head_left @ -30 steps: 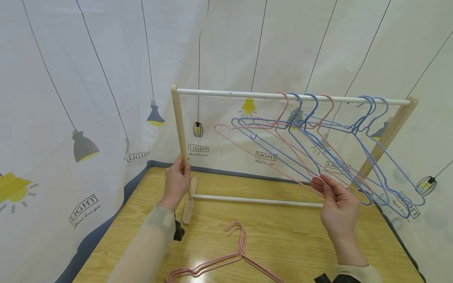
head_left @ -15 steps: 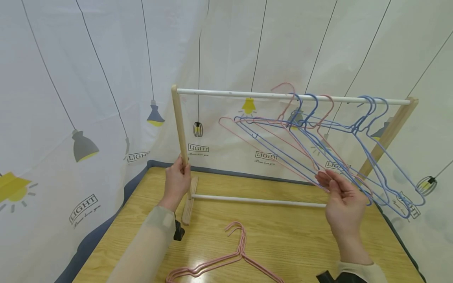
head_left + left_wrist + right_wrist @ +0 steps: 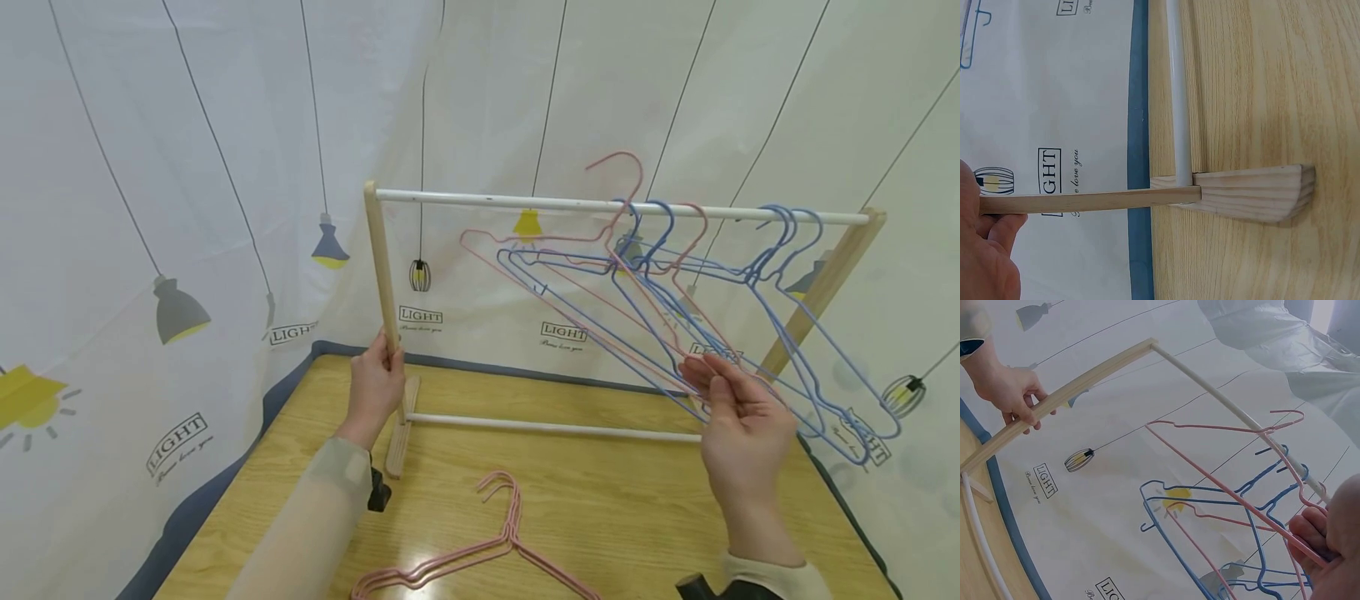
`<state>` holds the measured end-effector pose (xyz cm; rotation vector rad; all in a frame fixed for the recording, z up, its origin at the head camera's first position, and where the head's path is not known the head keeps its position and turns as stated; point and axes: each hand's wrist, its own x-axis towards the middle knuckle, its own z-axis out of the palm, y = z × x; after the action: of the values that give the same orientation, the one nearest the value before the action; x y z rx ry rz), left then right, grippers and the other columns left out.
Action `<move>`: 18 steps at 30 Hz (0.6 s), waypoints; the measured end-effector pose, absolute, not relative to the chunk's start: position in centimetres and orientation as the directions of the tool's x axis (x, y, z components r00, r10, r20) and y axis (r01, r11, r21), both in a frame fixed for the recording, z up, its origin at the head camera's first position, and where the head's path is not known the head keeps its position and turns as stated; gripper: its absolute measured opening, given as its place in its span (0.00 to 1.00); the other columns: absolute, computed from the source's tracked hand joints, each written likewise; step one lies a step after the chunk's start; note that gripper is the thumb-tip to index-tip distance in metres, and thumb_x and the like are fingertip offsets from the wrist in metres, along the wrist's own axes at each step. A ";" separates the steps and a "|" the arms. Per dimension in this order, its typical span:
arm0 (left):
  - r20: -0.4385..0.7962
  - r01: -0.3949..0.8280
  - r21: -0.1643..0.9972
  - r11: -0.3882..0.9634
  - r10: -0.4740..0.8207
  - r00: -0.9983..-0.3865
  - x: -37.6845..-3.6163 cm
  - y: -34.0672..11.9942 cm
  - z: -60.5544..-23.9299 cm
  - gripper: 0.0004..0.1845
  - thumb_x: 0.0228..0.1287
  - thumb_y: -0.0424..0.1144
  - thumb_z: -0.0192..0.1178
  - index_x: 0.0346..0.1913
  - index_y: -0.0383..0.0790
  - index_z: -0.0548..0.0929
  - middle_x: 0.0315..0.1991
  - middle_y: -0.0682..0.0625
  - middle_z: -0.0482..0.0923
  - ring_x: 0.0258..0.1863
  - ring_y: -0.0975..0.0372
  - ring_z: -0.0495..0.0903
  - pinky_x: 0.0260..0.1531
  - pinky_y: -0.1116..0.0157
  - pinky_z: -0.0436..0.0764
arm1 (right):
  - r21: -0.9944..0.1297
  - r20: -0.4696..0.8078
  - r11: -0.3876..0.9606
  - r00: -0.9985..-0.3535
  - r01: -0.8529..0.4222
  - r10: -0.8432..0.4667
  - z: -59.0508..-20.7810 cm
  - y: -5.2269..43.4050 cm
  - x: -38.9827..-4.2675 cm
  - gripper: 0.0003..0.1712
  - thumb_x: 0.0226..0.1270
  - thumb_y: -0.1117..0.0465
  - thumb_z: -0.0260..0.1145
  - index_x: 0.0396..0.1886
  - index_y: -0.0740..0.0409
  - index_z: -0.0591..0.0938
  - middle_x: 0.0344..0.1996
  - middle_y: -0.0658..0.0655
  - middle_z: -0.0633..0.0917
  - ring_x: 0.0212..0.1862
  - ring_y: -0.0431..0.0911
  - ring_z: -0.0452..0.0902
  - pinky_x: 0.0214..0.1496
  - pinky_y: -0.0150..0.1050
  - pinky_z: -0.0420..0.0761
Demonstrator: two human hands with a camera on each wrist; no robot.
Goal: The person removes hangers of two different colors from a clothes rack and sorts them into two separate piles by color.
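Observation:
My left hand [image 3: 377, 385] grips the left wooden post [image 3: 381, 267] of a small garment rack, a little above its foot. My right hand [image 3: 750, 433] holds a pink wire hanger [image 3: 640, 171] by its right lower corner, the fingers closed round the wire in the right wrist view. This hanger's hook stands above the white top rail [image 3: 487, 199], its opening toward the left. Behind it, several blue hangers [image 3: 671, 220] and another pink hanger [image 3: 705, 223] hang by their hooks on the rail's right half.
Several pink hangers [image 3: 513, 521] lie stacked on the wooden table [image 3: 630, 517] in front of the rack. A white lower bar [image 3: 525, 425] joins the rack's feet, and the left foot [image 3: 1247, 194] rests on the tabletop. A lamp-printed curtain [image 3: 225, 125] surrounds the table.
My right hand has moved right and slightly up, lifting the pink hanger so its hook has come off the rail and risen above it. The left hand keeps its place on the post.

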<state>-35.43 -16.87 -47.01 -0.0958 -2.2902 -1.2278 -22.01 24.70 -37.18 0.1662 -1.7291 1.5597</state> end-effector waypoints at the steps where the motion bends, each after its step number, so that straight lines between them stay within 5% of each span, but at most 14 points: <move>1: 0.488 0.305 0.753 0.583 -0.183 -0.854 -35.4 -16.9 -47.0 0.13 0.80 0.31 0.59 0.61 0.35 0.81 0.40 0.37 0.89 0.27 0.53 0.83 0.26 0.57 0.82 | -0.787 0.611 0.210 -0.685 -0.581 0.397 -37.1 24.7 -21.9 0.15 0.81 0.73 0.56 0.56 0.72 0.86 0.44 0.59 0.91 0.46 0.43 0.90 0.56 0.33 0.82; 18: 0.487 0.303 0.757 0.579 -0.189 -0.853 -35.4 -16.8 -47.1 0.11 0.80 0.31 0.59 0.59 0.34 0.82 0.40 0.37 0.89 0.28 0.52 0.84 0.27 0.55 0.83 | -0.785 0.604 0.105 -0.716 -0.611 0.351 -36.1 24.9 -19.5 0.14 0.79 0.77 0.56 0.56 0.76 0.85 0.45 0.61 0.92 0.46 0.46 0.90 0.56 0.34 0.82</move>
<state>-35.42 -16.82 -47.12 -0.0909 -2.2832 -1.2334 -19.50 24.91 -36.14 0.2578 -1.6687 1.7019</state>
